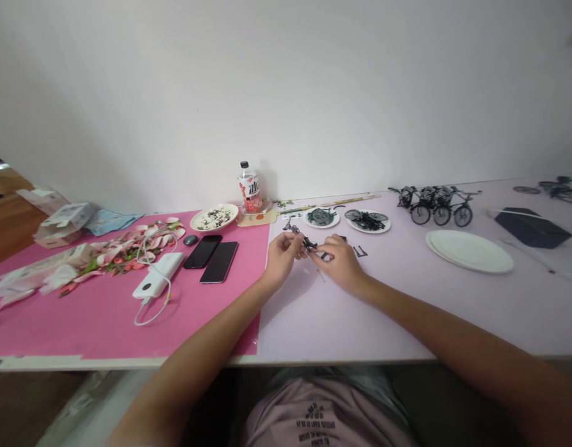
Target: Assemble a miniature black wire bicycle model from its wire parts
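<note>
My left hand [284,256] and my right hand [340,261] meet over the pale lilac part of the table. Between them is a small dark model bicycle part [308,244], pinched by the fingers of both. Its exact shape is partly hidden by my fingertips. A loose dark plastic piece [360,251] lies just right of my right hand. Behind my hands stand a plate of green parts [308,222] and a plate of black parts [384,230]. Several put-together model bicycles [441,214] stand upright at the back right.
Stacked white plates [497,265] and a dark box [532,227] lie to the right. On the pink left part are two phones [219,262], a white power bank [158,275] with its cable, a bowl [194,223], scattered artificial petals [141,242] and a drink bottle [249,189] behind.
</note>
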The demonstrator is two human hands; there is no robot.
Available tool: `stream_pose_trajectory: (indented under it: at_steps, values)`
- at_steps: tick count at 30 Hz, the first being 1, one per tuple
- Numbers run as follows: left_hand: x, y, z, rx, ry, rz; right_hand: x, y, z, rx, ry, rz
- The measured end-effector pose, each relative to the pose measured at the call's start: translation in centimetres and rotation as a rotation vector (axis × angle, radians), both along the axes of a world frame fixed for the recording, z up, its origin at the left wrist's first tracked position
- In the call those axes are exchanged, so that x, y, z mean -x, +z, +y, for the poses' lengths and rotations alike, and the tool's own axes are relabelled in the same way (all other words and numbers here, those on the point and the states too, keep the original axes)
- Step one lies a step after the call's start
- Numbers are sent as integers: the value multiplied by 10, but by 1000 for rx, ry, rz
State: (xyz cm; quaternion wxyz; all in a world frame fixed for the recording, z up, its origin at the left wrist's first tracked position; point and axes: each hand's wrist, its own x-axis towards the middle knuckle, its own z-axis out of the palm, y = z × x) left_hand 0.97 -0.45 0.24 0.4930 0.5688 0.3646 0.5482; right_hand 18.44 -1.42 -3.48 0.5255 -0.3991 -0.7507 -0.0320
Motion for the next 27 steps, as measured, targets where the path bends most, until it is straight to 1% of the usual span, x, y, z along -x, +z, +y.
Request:
stream_pose_trajectory:
  at_steps: [7,14,19,24,27]
  values:
    - [2,-2,2,7,33,-3,0,3,-3,30,20,17]
    - [2,-5,7,35,62,-39,-1,7,-6,-11,41,9]
    - [1,-5,5,50,79,-41,-1,6,-4,-3,53,21]
    - [-2,-8,6,42,104,-67,-1,5,-4,-2,61,28]
    - [-3,-9,6,63,90,-98,0,5,-5,1,65,18]
